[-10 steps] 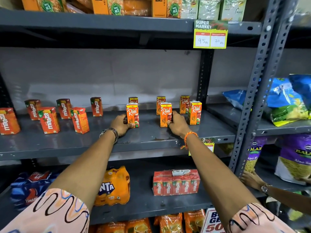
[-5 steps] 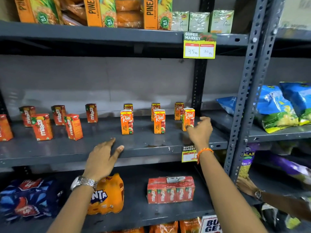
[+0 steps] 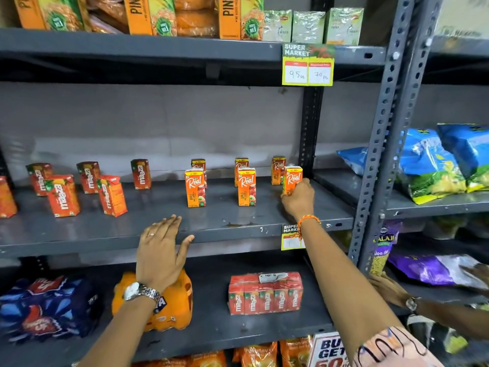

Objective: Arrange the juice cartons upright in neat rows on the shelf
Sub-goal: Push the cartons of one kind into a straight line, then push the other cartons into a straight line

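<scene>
- The rightmost front Real apple juice carton (image 3: 293,180), upright, is gripped by the right hand (image 3: 298,198).
- The left hand (image 3: 161,250), spread flat and empty, is held at the shelf edge (image 3: 79,243), left of that carton.

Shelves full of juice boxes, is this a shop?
Most likely a supermarket aisle: a price tag reading "Super Market" on the shelf, rows of juice cartons, and snack bags alongside.

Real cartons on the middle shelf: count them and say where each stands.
6. Front row: left carton, middle carton, right carton gripped by the right hand. Back row: left, middle, right, each partly hidden.
</scene>
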{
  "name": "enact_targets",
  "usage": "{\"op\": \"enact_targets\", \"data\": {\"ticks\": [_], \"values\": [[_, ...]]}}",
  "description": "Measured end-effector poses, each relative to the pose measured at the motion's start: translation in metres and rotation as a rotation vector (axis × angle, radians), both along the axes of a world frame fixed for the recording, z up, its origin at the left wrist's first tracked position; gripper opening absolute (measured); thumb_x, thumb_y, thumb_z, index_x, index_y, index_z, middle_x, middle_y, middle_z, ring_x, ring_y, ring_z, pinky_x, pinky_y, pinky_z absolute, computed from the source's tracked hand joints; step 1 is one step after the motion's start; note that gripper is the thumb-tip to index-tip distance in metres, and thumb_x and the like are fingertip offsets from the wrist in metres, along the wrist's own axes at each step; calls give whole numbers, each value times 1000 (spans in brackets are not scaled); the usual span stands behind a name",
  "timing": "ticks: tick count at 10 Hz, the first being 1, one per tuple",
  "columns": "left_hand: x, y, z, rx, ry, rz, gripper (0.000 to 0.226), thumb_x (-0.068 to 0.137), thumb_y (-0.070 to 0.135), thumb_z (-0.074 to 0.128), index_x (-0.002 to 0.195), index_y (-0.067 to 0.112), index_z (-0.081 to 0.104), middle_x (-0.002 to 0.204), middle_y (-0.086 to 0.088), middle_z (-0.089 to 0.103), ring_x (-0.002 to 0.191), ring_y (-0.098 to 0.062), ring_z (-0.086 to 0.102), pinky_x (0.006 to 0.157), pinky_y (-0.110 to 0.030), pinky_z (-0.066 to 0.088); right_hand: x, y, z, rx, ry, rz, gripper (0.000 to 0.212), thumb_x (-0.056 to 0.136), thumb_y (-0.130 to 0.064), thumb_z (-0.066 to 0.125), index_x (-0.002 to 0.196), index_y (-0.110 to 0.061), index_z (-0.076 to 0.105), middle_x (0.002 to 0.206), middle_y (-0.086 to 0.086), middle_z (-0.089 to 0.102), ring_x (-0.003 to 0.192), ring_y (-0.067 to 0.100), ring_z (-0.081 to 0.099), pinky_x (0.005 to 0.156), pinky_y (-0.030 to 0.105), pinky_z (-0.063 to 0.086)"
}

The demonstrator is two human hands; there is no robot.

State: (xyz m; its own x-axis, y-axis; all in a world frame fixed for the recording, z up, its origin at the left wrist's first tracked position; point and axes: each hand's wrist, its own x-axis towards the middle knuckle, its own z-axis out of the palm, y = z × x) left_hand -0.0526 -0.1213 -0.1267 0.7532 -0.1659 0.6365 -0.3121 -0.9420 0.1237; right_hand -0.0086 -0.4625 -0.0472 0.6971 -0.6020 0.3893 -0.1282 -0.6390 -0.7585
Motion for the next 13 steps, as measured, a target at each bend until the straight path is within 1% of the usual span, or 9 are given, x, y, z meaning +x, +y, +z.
{"op": "enact_targets", "data": {"ticks": [2,4,5,6,8,9,10,12,13], "values": [[3,0,-4,-29,-32,-12,70,95,59,29,136,10,58,139,-10,60,128,-29,55,111,-46,37,-4,2,0,16,14,13,62,74,-9,80,125,1,45,126,22,58,119,38,57,98,41,50],[4,0,-4,-34,-32,-12,72,94,61,28,139,13,56,142,-7,57,133,-27,52,114,-45,36,-20,10,6,47,-18,-78,98,71,-18,81,147,3,22,150,25,36,141,42,35,116,49,33],[5,2,-3,-24,-21,-11,73,95,64,26,140,15,54,144,-4,56,134,-24,51,115,-43,35,-39,46,5,-97,-209,-228,110,72,-12,76,154,1,4,165,21,7,154,36,8,124,52,14],[1,6,0,-17,-6,-54,67,95,61,33,138,16,57,141,-3,59,132,-22,53,114,-39,34,-53,98,0,-251,-486,-223,96,74,1,56,155,-1,5,166,20,-1,155,33,-2,125,53,5],[-6,67,21,-416,-108,-306,30,92,30,63,120,24,71,122,14,66,112,-1,61,103,-20,44,-39,198,-16,-357,-611,198,75,79,5,53,150,-5,29,159,16,26,149,31,26,121,48,26],[-1,125,38,-683,-237,-127,31,88,13,67,119,16,70,113,7,69,98,-4,62,92,-12,44,-26,246,-12,-308,-460,435,63,86,-5,61,144,-5,38,147,15,43,139,29,38,118,44,33],[36,193,51,-767,-129,65,41,82,6,66,123,10,62,113,-9,69,94,-23,65,91,-38,53,-4,295,-5,-216,-208,622,66,85,-18,72,142,-3,43,143,17,50,135,32,45,115,39,36],[175,310,33,-486,293,180,83,59,64,69,114,3,59,112,-8,66,99,-28,67,87,-43,56,46,369,8,-184,156,746,75,69,-35,86,129,-3,52,127,18,64,121,36,59,100,34,46],[131,285,80,-384,345,48,43,76,22,78,109,0,62,110,-11,65,102,-30,65,85,-38,51,60,389,8,-137,117,657,52,70,-31,85,111,-4,66,115,18,72,110,35,66,88,34,49]]}}
